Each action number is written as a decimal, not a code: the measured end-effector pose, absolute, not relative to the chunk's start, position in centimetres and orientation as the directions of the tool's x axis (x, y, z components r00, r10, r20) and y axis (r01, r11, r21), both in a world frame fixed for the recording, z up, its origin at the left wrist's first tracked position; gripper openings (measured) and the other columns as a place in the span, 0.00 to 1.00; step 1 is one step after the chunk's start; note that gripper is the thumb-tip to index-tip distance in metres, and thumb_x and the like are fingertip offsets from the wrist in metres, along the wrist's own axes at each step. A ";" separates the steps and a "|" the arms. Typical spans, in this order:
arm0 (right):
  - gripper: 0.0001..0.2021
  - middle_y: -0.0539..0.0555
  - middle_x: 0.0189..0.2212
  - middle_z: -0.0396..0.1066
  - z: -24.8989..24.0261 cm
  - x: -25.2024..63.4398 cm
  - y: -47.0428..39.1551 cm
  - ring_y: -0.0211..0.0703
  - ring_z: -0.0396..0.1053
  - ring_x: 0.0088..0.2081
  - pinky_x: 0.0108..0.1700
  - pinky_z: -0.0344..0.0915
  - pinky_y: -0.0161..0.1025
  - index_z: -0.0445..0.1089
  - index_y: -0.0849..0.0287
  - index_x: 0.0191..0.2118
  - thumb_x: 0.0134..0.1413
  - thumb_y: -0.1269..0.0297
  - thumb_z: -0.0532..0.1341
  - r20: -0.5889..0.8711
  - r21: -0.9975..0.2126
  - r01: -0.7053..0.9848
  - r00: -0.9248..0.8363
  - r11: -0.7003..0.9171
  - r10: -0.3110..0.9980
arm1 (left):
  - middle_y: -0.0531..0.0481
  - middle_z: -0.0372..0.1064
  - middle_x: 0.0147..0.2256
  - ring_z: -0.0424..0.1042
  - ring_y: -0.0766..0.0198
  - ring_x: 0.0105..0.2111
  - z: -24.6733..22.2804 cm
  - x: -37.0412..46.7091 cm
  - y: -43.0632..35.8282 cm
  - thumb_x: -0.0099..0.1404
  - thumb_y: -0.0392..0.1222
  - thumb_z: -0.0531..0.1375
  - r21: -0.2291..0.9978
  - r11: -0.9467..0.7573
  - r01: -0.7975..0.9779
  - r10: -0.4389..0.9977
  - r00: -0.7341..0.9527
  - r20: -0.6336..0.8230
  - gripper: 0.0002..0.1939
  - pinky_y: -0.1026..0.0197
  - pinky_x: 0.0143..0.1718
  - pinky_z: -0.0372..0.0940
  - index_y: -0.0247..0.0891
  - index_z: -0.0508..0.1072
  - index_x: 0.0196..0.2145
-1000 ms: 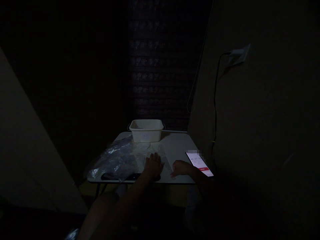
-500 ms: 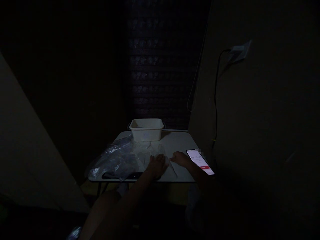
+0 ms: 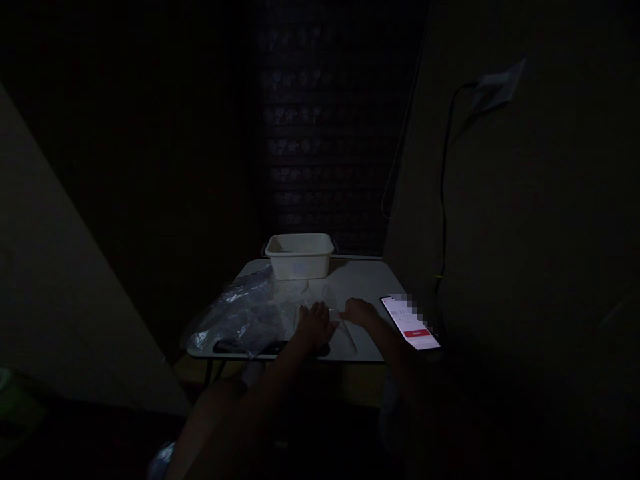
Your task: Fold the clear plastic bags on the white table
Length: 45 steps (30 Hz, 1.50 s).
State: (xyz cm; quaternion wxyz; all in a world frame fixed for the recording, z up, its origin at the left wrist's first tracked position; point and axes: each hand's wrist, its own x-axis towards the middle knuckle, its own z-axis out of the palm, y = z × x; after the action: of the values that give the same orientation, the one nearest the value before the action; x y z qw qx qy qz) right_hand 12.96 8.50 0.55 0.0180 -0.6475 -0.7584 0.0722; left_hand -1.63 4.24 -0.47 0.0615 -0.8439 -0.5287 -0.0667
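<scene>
My left hand (image 3: 316, 325) lies spread and flat on a clear plastic bag (image 3: 320, 297) on the small white table (image 3: 363, 277). Just to its right, my right hand (image 3: 357, 311) is closed, thumb and fingers pinched at the bag's right edge. The film is thin and see-through, so its outline is hard to follow in the dim light. A heap of crinkled clear plastic (image 3: 240, 310) covers the table's left side, close to my left hand.
A white plastic tub (image 3: 300, 265) stands at the table's back. On the right edge lies a lit phone (image 3: 410, 327) showing a timer. A black cable (image 3: 443, 200) hangs from a wall outlet (image 3: 500, 87). A dark slot (image 3: 280, 348) runs along the front edge.
The whole view has shifted slightly, so the table and tub appear further right. Both hands stay at nearly the same place on the plastic, the left still flat and the right still closed.
</scene>
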 end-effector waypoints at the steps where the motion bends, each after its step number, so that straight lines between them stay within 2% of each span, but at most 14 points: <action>1: 0.19 0.55 0.30 0.67 0.5 13.0 8.4 0.42 0.64 0.31 0.25 0.54 0.33 0.63 0.57 0.30 0.37 0.47 0.50 -0.059 -0.132 0.979 -0.162 0.153 0.985 | 0.39 0.46 0.49 0.42 0.52 0.49 -0.4 -1.7 4.3 0.56 0.51 0.33 -0.032 -0.403 0.915 0.897 0.402 0.185 0.28 0.43 0.42 0.40 0.30 0.53 0.46; 4: 0.19 0.55 0.30 0.67 0.5 13.0 8.3 0.42 0.64 0.31 0.25 0.54 0.33 0.63 0.57 0.30 0.37 0.47 0.49 -0.043 -0.131 0.978 -0.169 0.162 0.985 | 0.36 0.45 0.49 0.42 0.50 0.48 -0.3 -1.7 4.3 0.56 0.52 0.33 -0.025 -0.339 0.940 0.919 0.337 0.203 0.29 0.41 0.41 0.39 0.27 0.53 0.46; 10: 0.17 0.54 0.30 0.66 0.3 13.0 8.3 0.41 0.64 0.30 0.25 0.54 0.33 0.63 0.57 0.30 0.38 0.50 0.50 -0.019 -0.108 0.977 -0.185 0.182 0.983 | 0.44 0.47 0.49 0.43 0.58 0.49 0.1 -1.2 4.0 0.57 0.50 0.30 0.036 -0.549 0.835 0.823 0.533 0.197 0.25 0.44 0.43 0.39 0.37 0.50 0.47; 14: 0.17 0.55 0.29 0.67 0.2 13.2 8.3 0.41 0.64 0.29 0.24 0.53 0.33 0.64 0.58 0.29 0.38 0.50 0.49 -0.007 -0.078 0.977 -0.202 0.201 0.979 | 0.41 0.47 0.49 0.44 0.58 0.49 0.2 -1.1 3.8 0.57 0.50 0.29 0.071 -0.551 0.832 0.832 0.541 0.124 0.27 0.44 0.42 0.40 0.35 0.50 0.47; 22: 0.18 0.54 0.27 0.67 0.2 14.0 7.4 0.41 0.63 0.28 0.23 0.51 0.32 0.64 0.58 0.27 0.36 0.48 0.50 -0.023 -0.039 0.952 -0.305 0.304 0.952 | 0.42 0.47 0.49 0.44 0.56 0.49 0.0 -1.5 3.9 0.57 0.50 0.29 0.057 -0.567 0.822 0.818 0.554 0.155 0.26 0.45 0.41 0.42 0.38 0.51 0.47; 32: 0.18 0.49 0.24 0.66 0.1 15.5 4.5 0.37 0.62 0.26 0.26 0.50 0.32 0.63 0.57 0.22 0.35 0.46 0.50 0.071 -0.116 0.896 -0.423 0.429 0.903 | 0.43 0.48 0.49 0.45 0.55 0.48 0.0 -1.2 3.9 0.57 0.51 0.29 0.017 -0.558 0.830 0.821 0.548 0.159 0.25 0.45 0.40 0.43 0.43 0.52 0.46; 40: 0.18 0.50 0.25 0.65 0.5 16.2 2.3 0.38 0.61 0.30 0.31 0.51 0.33 0.64 0.58 0.21 0.32 0.46 0.53 0.061 -0.146 0.864 -0.479 0.482 0.876 | 0.42 0.46 0.49 0.44 0.54 0.48 0.1 -1.3 3.7 0.57 0.52 0.30 0.021 -0.564 0.825 0.820 0.557 0.134 0.25 0.45 0.40 0.42 0.42 0.51 0.47; 45: 0.17 0.49 0.25 0.65 0.9 16.8 1.3 0.38 0.61 0.29 0.32 0.52 0.33 0.64 0.58 0.21 0.28 0.47 0.56 0.020 -0.191 0.860 -0.479 0.474 0.878 | 0.46 0.47 0.49 0.42 0.54 0.49 0.2 -1.0 3.6 0.57 0.51 0.31 0.043 -0.581 0.813 0.810 0.573 0.123 0.24 0.45 0.41 0.40 0.45 0.54 0.45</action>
State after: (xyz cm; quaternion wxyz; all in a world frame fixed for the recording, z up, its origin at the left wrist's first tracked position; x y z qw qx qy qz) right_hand 16.81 1.26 0.87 0.0574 -0.5071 -0.8565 0.0777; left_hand -1.01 3.63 0.18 0.0093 -0.8868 -0.4575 -0.0646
